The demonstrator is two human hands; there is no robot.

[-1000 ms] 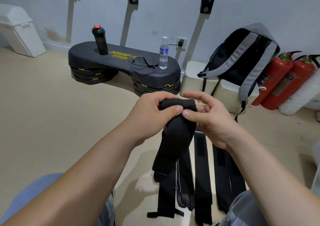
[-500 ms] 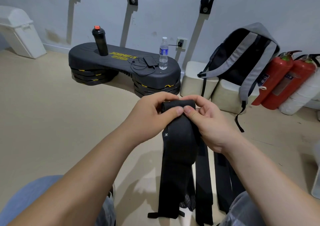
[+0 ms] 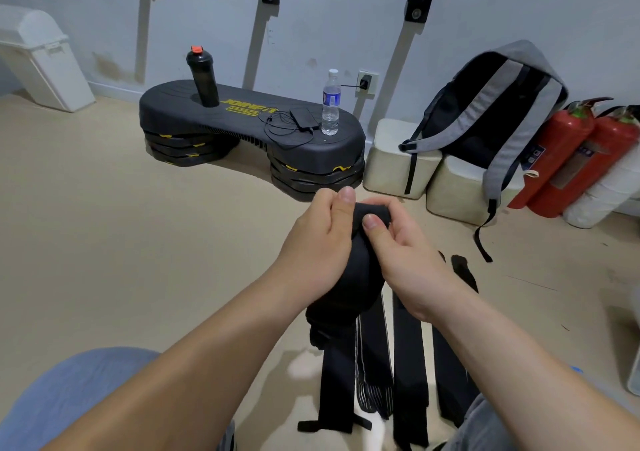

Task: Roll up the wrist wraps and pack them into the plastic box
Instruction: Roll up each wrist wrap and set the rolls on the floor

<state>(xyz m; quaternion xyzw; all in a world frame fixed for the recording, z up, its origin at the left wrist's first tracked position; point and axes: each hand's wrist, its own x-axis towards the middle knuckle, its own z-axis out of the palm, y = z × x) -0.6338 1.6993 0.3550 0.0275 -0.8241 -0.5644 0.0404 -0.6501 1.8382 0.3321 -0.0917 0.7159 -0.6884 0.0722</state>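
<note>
L hand [image 3: 318,243] & R hand [image 3: 401,250]: both grips clenched on rolled top of black fabric wrist wrap [image 3: 349,288]; tail hangs below. Spare black wraps [image 3: 408,364] lie flat on beige floor [image 3: 138,243].

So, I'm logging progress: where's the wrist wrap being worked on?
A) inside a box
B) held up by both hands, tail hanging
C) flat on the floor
B: the left hand and the right hand both grip the upper end of the black wrist wrap, whose tail hangs down.
</note>
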